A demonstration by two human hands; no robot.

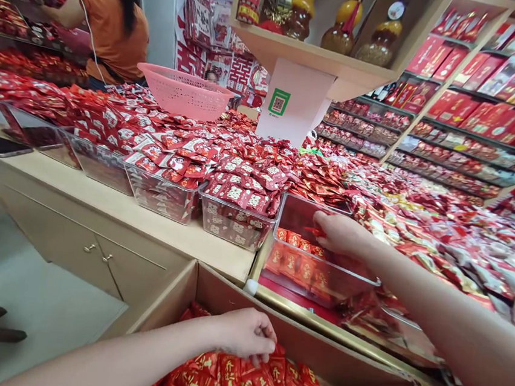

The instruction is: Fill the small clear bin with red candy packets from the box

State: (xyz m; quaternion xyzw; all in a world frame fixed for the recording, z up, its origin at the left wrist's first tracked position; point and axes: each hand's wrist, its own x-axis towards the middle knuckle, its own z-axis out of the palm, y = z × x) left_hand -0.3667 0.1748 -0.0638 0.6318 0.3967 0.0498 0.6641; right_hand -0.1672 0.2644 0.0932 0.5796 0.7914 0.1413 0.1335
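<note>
My left hand [246, 334] hangs over a cardboard box [225, 287] of small red wrapped packets [228, 378] with gold lettering. Its fingers are curled; whatever they hold, if anything, blends with the red packets behind. Reaching in from the right, my right hand [342, 233] is inside a clear plastic bin [323, 266]. The fingers there are pinched, with a bit of red wrapper at their tips. Orange-red packets [299, 261] stand in rows along the left part of that bin.
More clear bins [161, 199] of red packets line the counter [76, 181] to the left. Behind them lie heaped packets and a pink basket [185, 92]. A shelf [316, 53] overhangs the middle. A person in orange [114, 27] stands at the back left; a phone [0, 145] lies at left.
</note>
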